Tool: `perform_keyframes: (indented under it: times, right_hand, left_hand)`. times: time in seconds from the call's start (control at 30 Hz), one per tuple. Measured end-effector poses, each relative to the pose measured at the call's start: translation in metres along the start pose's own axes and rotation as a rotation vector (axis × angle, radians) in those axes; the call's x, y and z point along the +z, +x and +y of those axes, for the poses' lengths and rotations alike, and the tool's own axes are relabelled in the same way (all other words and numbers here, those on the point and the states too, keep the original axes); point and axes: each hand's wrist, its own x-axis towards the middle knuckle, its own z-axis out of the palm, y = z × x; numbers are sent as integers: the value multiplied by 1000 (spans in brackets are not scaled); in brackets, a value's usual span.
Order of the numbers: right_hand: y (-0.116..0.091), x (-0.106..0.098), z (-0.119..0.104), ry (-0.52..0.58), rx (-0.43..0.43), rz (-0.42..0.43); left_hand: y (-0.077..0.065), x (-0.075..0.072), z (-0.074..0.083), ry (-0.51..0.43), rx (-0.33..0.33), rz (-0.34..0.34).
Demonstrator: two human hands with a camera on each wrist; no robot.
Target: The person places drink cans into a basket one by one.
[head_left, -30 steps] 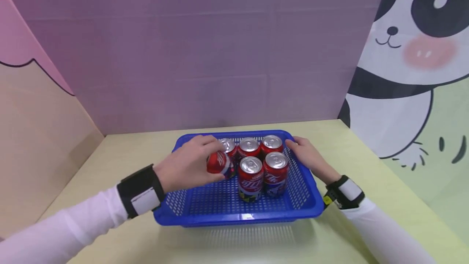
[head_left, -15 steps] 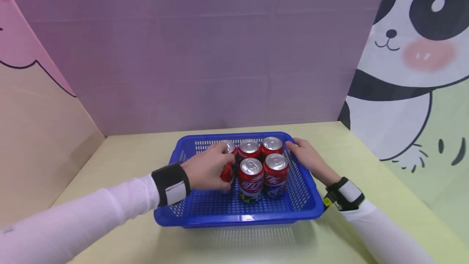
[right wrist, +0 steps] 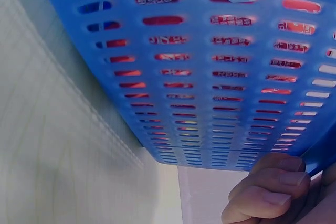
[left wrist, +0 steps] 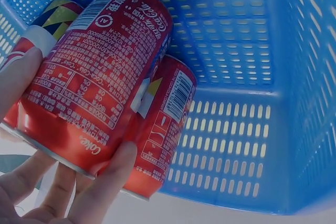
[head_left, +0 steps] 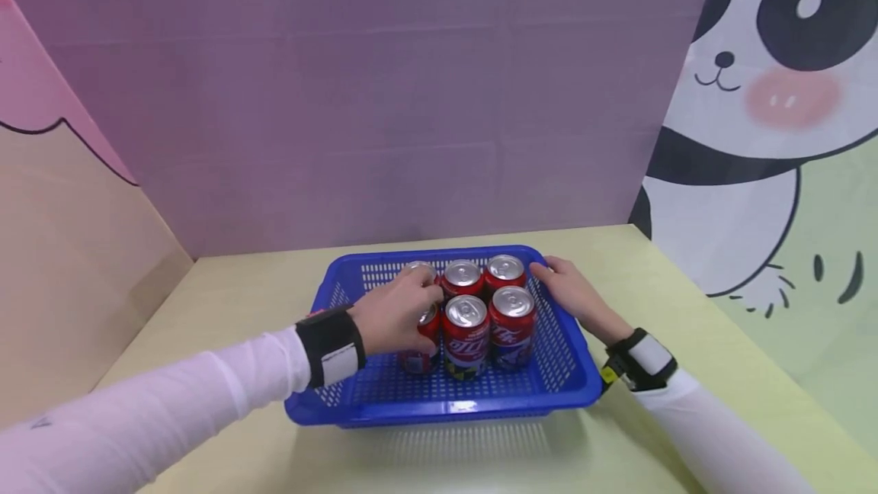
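My left hand point(head_left: 394, 315) grips a red Coca-Cola can point(left wrist: 100, 77) by its top end, thumb and fingers spread round it. In the head view this can stands upright at the left of the front row, partly behind my hand. Beside it are a front middle can point(head_left: 467, 341) and a front right can point(head_left: 512, 330). Behind them stand a back middle can point(head_left: 462, 274), a back right can point(head_left: 505, 268) and a back left can mostly covered by my fingers. My right hand point(head_left: 575, 297) holds the right rim of the blue plastic basket point(head_left: 453, 408), its fingers point(right wrist: 268, 187) curled under the edge.
The basket sits on a pale yellow table point(head_left: 233, 280). A purple backdrop point(head_left: 411, 113) rises behind it. A panda-printed panel point(head_left: 727, 219) stands at the right, and a beige and pink panel point(head_left: 75, 250) at the left.
My left hand has moved right and down into the basket, bringing its can from tilted to upright beside the front middle can. The right hand stays on the rim.
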Motion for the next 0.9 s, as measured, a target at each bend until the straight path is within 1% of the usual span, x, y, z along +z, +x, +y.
perform_keyframes:
  times: [0.17,0.27,0.4,0.5,0.6,0.7,0.83,0.9]
  right_hand:
    - [0,1,1,3,18,2]
    - [0,2,1,5,30,4]
    - [1,4,0,-4,35,-4]
    - [2,5,0,-12,43,-10]
    - [0,2,1,-3,38,-12]
    - [-3,-5,2,22,28,-29]
    - [-3,-21,3,16,20,-65]
    - [-2,-31,2,-20,8,-66]
  left_hand:
    - [1,1,0,52,-2,-7]
    - [-2,1,1,68,-11,-2]
    - [-11,-3,2,98,-27,29]
    - [-22,-6,0,105,-64,58]
    - [-35,-11,-7,84,-122,102]
    - [-49,-21,-18,55,-179,161]
    - [-69,-37,-38,23,-243,218]
    - [-80,-45,-48,23,-271,233]
